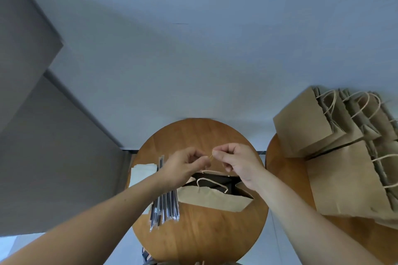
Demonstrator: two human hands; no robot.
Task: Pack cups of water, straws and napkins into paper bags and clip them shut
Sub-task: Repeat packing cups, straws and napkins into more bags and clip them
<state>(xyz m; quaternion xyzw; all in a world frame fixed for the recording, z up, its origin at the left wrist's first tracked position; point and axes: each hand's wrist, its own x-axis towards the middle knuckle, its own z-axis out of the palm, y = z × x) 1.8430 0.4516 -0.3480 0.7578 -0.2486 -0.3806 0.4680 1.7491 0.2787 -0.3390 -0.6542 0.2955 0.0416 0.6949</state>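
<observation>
Round wooden surface (200,241) is viewed from above. On its left part, a bundle of black straws in clear wrappers (165,204) is laid, partly covered by the left forearm. Just right of it, an open brown paper bag with twisted paper handles (213,200) is set mouth up; its contents cannot be made out. Above the bag, the left hand (185,165) and right hand (237,163) are held close together, fingers curled. A thin yellowish strand (211,157) is pinched by both; its kind cannot be told. White paper napkins (144,171) are stacked beyond the straws. To the right, flat brown paper bags (344,157) are piled on a second wooden surface (286,178).
</observation>
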